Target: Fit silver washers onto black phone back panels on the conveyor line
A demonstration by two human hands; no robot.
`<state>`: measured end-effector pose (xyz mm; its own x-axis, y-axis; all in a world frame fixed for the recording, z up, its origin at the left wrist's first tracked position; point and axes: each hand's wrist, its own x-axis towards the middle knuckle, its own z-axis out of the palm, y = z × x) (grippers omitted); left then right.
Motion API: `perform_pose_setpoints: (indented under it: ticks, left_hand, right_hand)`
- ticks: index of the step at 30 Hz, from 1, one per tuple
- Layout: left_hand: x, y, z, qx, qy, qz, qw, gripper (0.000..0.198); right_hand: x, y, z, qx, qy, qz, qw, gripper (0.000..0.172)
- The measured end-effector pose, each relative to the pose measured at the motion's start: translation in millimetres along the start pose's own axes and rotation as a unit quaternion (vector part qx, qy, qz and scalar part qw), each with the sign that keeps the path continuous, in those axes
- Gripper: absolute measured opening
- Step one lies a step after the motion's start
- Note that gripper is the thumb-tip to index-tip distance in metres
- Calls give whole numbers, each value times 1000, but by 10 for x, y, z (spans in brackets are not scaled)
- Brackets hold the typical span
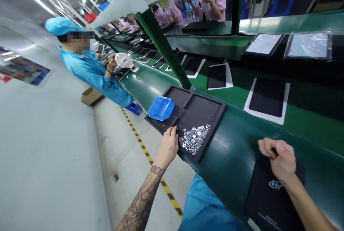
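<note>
My left hand (168,145) reaches into a black compartment tray (212,111) at the near edge of the green bench, its fingers curled at the edge of a pile of small shiny metal washers (195,138). What the fingertips hold is hidden. My right hand (281,157) rests on a flat black sleeve with a pale logo (264,198), fingers curled over its top edge. A small blue plastic bin (161,108) sits tilted on the tray's left part.
Black tablets on white sheets (268,98) lie along the green conveyor, with bagged tablets (309,44) behind. A green post (163,48) rises beside the tray. A person in blue (91,73) works to the left near a small white fan (123,60). Yellow-black floor tape (150,159) runs below.
</note>
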<state>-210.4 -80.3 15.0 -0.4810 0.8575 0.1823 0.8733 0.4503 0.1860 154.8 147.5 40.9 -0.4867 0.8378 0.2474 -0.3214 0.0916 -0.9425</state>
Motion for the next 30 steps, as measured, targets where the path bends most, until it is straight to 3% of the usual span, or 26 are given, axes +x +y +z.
perform_pose_setpoints:
  ticks: [7, 14, 25, 30]
  left_hand:
    - [120, -28, 24, 21, 3, 8, 1000, 34]
    - [296, -154, 14, -37, 2, 9, 999, 24]
    - [530, -341, -2, -89, -88, 24, 992, 25]
    - [583, -310, 15, -108, -123, 17, 986, 26]
  right_hand:
    - [12, 31, 52, -9, -2, -41, 999, 62]
    - [-13, 100, 63, -32, -10, -65, 997, 63]
    - [-91, 215, 54, -65, 1, -42, 997, 64]
    - [-95, 206, 77, -66, 4, -37, 997, 65]
